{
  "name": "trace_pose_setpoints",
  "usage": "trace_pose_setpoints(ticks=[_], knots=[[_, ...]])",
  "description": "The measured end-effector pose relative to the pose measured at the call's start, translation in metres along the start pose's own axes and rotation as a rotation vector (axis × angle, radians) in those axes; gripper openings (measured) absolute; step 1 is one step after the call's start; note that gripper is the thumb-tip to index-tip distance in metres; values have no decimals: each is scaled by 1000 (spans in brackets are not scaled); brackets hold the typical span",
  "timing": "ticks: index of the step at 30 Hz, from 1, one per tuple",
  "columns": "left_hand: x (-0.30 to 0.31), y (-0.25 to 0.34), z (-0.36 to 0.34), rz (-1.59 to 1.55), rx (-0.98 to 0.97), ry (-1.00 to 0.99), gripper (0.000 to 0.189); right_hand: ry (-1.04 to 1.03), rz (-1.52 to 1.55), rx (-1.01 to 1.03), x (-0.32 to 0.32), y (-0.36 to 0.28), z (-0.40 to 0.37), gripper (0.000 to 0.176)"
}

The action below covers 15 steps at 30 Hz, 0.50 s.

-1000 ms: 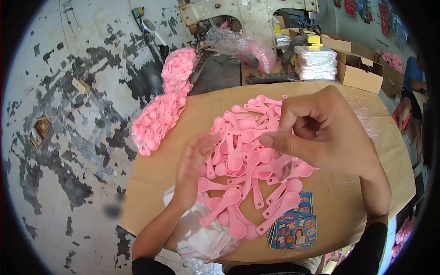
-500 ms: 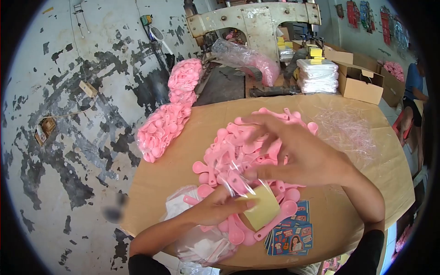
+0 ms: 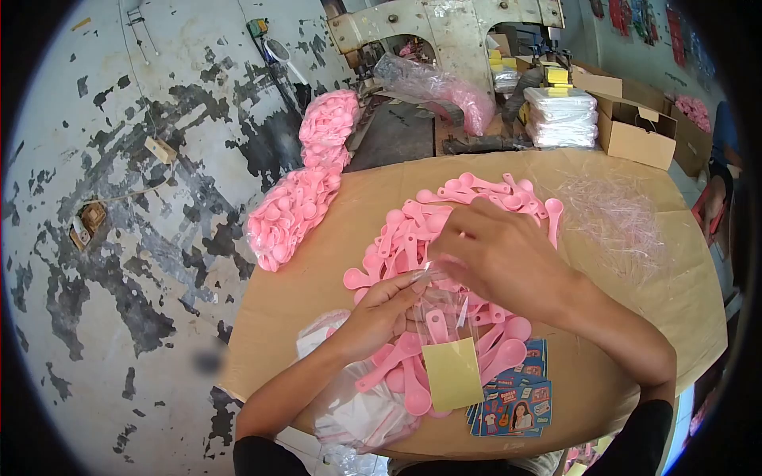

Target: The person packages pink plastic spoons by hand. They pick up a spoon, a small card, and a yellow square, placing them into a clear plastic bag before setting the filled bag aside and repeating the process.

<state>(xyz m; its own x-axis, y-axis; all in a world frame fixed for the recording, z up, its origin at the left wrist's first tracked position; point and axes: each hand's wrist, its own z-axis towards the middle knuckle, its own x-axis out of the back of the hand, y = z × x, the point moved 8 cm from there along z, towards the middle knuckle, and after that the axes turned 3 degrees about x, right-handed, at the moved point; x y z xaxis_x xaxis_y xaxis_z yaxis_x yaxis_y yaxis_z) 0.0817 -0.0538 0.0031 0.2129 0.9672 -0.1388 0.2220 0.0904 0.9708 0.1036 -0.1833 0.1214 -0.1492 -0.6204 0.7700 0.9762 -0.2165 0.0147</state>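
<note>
My left hand (image 3: 381, 313) pinches the upper edge of a clear plastic bag (image 3: 459, 305), thumb and fingers pressed together. Inside the bag a yellow card (image 3: 452, 374) sits low, and a pink measuring spoon (image 3: 436, 327) shows above it. My right hand (image 3: 508, 258) is closed at the mouth of the same bag, its fingers curled; the fingertips are partly hidden. Both hands are over a heap of pink spoons (image 3: 409, 230). Below the bag, several more spoons (image 3: 508, 357) lie beside a small stack of blue printed cards (image 3: 516, 408).
Filled bags of pink spoons (image 3: 294, 206) lie at the table's left edge. White plastic bags (image 3: 357, 412) rest at the front left, clear shreds (image 3: 619, 214) at right. Behind stand a machine (image 3: 444, 32), stacked bags (image 3: 559, 119) and a cardboard box (image 3: 635, 135). Another person (image 3: 718, 190) is far right.
My right hand has gone from spread fingers to closed at the bag's mouth. My left hand has risen, and the bag with the yellow card now hangs more upright. The view has shifted slightly.
</note>
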Motion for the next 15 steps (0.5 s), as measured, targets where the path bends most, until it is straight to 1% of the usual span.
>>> trace_pose_setpoints(ticks=[3, 6, 9, 12, 15], knots=[[1, -2, -2, -25, 36, 8, 33, 15, 82, 94, -12, -11, -4, 15], [-7, -5, -2, -363, -27, -222, 34, 13, 14, 130, -23, -13, -6, 15], [-17, 3, -4, -396, -89, -346, 34, -88, -111, 111, -33, -7, -8, 17], [-16, 4, -6, -25, -7, -129, 33, -60, -114, 121, -35, -7, -9, 18], [-16, 3, -5, 100, -4, -123, 33, -43, -87, 145, -39, -6, -10, 17]])
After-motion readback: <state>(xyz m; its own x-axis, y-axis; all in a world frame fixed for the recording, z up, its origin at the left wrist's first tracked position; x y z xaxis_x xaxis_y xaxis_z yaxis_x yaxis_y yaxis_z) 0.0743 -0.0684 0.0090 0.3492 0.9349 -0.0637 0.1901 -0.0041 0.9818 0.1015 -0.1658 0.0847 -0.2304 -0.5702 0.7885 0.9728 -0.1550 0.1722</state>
